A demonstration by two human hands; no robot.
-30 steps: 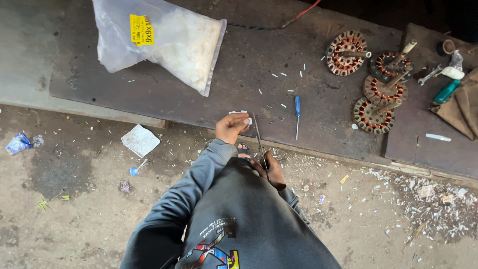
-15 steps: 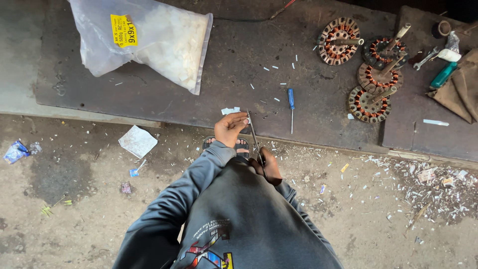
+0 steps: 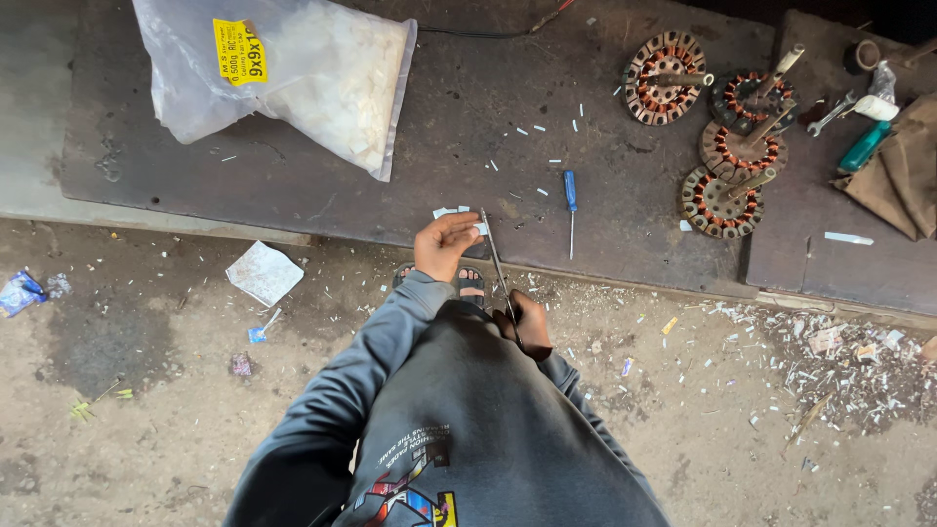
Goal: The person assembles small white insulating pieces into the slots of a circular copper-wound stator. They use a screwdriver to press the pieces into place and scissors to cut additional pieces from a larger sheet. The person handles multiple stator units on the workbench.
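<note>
At the far left a crumpled blue wrapper (image 3: 18, 292) lies on the dusty concrete floor (image 3: 146, 410). Further right, a clear plastic bag (image 3: 283, 78) with a yellow label rests on the dark board (image 3: 293, 185); it is partly filled with small white paper pieces, bunched toward its right half. Below it, on the floor, sits a folded white paper scrap (image 3: 264, 272).

Near the middle, the left hand (image 3: 444, 244) is raised at the board's front edge, its fingers curled closed around a small white paper slip (image 3: 480, 227), pinched at the fingertips. Just right of it, the scissors (image 3: 496, 263) stand steeply, the blades meeting the slip and appearing nearly together. The right hand (image 3: 525, 322) sits lower, close to the body, closed around the scissors' handles; the grip itself is half hidden by the grey sleeve. A sandalled foot (image 3: 468, 285) shows between the hands.

A blue-handled screwdriver (image 3: 571, 205) lies on the board just right of the scissors, with white clippings scattered around it. Further right, four copper-wound motor stators (image 3: 727, 146) cluster together, some with shafts sticking out. Beyond them lie a wrench (image 3: 832, 113), a teal-handled tool (image 3: 864, 146) and a brown cloth (image 3: 903, 176). Paper litter (image 3: 839, 351) covers the floor at the lower right.
</note>
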